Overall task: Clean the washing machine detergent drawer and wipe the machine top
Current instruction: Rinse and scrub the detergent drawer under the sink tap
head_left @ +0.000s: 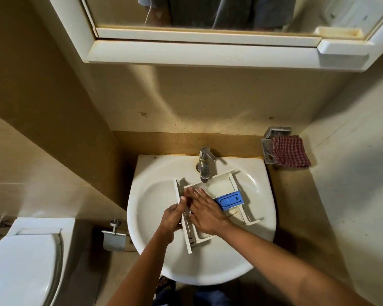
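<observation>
Detergent drawer (219,183) white with blue insert (229,200), left hand (171,219) gripping its front, right hand (205,212) flat inside

Glossy sink (259,219), shiny metal tap (205,164), checked cloth (291,151)

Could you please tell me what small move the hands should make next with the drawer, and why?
Probably slide the right hand toward the blue insert and rub there, with the left hand steadying the drawer by its front panel. The right fingers lie flat in the compartment under the tap; the insert sits beside them, uncovered.
</observation>
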The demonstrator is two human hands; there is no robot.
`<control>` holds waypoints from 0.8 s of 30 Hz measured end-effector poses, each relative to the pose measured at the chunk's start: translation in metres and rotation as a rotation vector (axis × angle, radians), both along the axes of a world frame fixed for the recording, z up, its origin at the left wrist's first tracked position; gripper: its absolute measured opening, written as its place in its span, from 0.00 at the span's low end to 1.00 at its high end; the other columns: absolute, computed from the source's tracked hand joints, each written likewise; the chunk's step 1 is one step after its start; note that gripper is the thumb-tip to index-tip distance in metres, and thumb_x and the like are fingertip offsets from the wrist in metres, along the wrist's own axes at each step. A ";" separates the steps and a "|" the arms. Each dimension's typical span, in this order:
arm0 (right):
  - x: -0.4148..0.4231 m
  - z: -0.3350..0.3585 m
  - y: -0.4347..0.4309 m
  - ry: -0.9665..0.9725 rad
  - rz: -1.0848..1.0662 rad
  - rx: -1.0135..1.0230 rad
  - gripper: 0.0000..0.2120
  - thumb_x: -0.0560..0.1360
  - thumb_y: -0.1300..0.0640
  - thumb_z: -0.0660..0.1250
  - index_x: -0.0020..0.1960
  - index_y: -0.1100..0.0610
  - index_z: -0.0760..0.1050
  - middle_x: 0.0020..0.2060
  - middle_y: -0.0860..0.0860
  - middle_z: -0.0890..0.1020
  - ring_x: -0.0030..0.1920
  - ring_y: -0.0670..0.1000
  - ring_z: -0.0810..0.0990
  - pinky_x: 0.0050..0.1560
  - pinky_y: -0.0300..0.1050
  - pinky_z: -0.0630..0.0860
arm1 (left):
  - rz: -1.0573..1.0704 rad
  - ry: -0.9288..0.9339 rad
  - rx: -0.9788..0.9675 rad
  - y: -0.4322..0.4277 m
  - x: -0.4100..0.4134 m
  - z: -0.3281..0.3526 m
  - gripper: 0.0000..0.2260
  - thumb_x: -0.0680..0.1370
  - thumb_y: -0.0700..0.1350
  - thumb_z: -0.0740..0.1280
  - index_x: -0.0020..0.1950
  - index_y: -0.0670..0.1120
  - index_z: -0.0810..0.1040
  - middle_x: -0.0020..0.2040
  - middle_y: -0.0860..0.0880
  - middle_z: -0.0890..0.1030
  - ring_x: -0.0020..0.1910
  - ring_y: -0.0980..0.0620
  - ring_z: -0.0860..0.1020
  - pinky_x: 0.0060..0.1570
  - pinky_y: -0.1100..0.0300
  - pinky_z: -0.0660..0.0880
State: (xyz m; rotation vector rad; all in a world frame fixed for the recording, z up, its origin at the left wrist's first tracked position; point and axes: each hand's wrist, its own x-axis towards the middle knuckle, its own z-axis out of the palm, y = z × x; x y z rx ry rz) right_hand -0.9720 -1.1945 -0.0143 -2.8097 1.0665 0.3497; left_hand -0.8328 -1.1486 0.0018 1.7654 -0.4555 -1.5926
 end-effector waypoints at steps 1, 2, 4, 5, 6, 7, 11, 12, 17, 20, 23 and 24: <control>-0.002 -0.002 0.003 -0.004 0.047 0.007 0.29 0.78 0.47 0.49 0.74 0.61 0.61 0.73 0.57 0.64 0.76 0.55 0.55 0.73 0.52 0.49 | 0.004 0.006 -0.003 -0.001 0.001 0.000 0.26 0.75 0.65 0.63 0.55 0.44 0.81 0.47 0.47 0.84 0.45 0.51 0.82 0.38 0.61 0.76; -0.005 -0.003 0.003 -0.003 0.109 0.014 0.29 0.77 0.47 0.50 0.74 0.61 0.62 0.72 0.57 0.66 0.76 0.55 0.58 0.74 0.51 0.48 | 0.010 0.009 -0.005 -0.001 0.001 0.001 0.25 0.75 0.65 0.63 0.55 0.44 0.81 0.47 0.48 0.84 0.44 0.51 0.82 0.37 0.62 0.76; -0.016 -0.005 0.000 -0.009 0.249 0.024 0.29 0.78 0.47 0.50 0.74 0.61 0.62 0.71 0.57 0.68 0.75 0.54 0.61 0.74 0.49 0.43 | 0.022 0.009 -0.007 0.000 0.002 0.001 0.23 0.76 0.64 0.63 0.54 0.45 0.81 0.47 0.47 0.83 0.44 0.52 0.81 0.37 0.62 0.75; -0.022 -0.003 -0.004 -0.013 0.317 0.019 0.28 0.79 0.47 0.49 0.74 0.61 0.62 0.72 0.57 0.68 0.75 0.54 0.61 0.74 0.48 0.42 | 0.022 0.009 -0.009 0.001 0.002 0.000 0.23 0.76 0.64 0.63 0.54 0.46 0.81 0.48 0.47 0.83 0.44 0.52 0.81 0.38 0.62 0.75; -0.025 -0.002 -0.010 -0.008 0.373 0.010 0.28 0.79 0.46 0.49 0.74 0.60 0.62 0.72 0.56 0.68 0.74 0.54 0.61 0.74 0.49 0.43 | 0.021 0.013 -0.006 0.001 0.002 -0.001 0.23 0.76 0.64 0.63 0.55 0.46 0.82 0.48 0.47 0.83 0.44 0.52 0.81 0.39 0.62 0.75; -0.027 0.001 -0.015 0.017 0.401 -0.003 0.27 0.79 0.46 0.48 0.73 0.58 0.64 0.71 0.55 0.68 0.74 0.53 0.62 0.74 0.50 0.46 | 0.017 0.018 -0.002 0.002 0.002 -0.001 0.23 0.76 0.64 0.62 0.55 0.47 0.82 0.49 0.47 0.84 0.45 0.52 0.81 0.40 0.61 0.75; -0.015 0.004 -0.020 0.059 0.286 -0.044 0.27 0.77 0.46 0.48 0.72 0.55 0.67 0.70 0.52 0.70 0.74 0.53 0.62 0.73 0.52 0.50 | 0.018 0.030 0.017 0.003 0.004 -0.002 0.25 0.75 0.67 0.61 0.55 0.47 0.81 0.50 0.48 0.84 0.47 0.51 0.82 0.44 0.59 0.76; -0.008 0.001 -0.016 0.056 0.240 -0.028 0.29 0.76 0.45 0.48 0.72 0.57 0.66 0.70 0.53 0.70 0.74 0.53 0.61 0.73 0.52 0.50 | 0.019 0.030 0.023 0.003 0.004 -0.002 0.25 0.75 0.67 0.61 0.55 0.48 0.81 0.51 0.48 0.84 0.49 0.50 0.82 0.45 0.58 0.77; -0.001 -0.011 0.011 0.003 0.172 0.000 0.32 0.75 0.46 0.48 0.71 0.63 0.67 0.69 0.59 0.71 0.73 0.55 0.64 0.75 0.52 0.47 | 0.043 0.021 0.028 0.000 0.005 -0.002 0.24 0.75 0.66 0.62 0.53 0.46 0.81 0.50 0.46 0.84 0.50 0.48 0.81 0.43 0.57 0.77; -0.019 -0.010 0.014 -0.054 0.341 0.053 0.30 0.78 0.48 0.46 0.75 0.64 0.59 0.73 0.60 0.63 0.76 0.56 0.57 0.76 0.51 0.42 | 0.059 0.005 0.027 0.001 0.008 0.000 0.25 0.77 0.64 0.62 0.50 0.43 0.80 0.44 0.45 0.83 0.41 0.49 0.80 0.37 0.60 0.74; -0.037 -0.005 0.020 -0.176 0.508 0.196 0.27 0.79 0.51 0.48 0.74 0.64 0.60 0.74 0.60 0.62 0.76 0.56 0.56 0.76 0.48 0.45 | 0.062 -0.017 0.015 0.003 0.013 0.002 0.26 0.77 0.64 0.62 0.52 0.41 0.81 0.41 0.46 0.82 0.38 0.50 0.80 0.34 0.61 0.75; -0.042 -0.003 0.021 -0.201 0.539 0.234 0.26 0.79 0.53 0.50 0.74 0.64 0.62 0.73 0.60 0.63 0.76 0.56 0.56 0.76 0.48 0.47 | 0.062 -0.027 0.008 0.004 0.013 0.004 0.26 0.77 0.64 0.62 0.52 0.40 0.81 0.40 0.46 0.81 0.38 0.50 0.79 0.34 0.61 0.75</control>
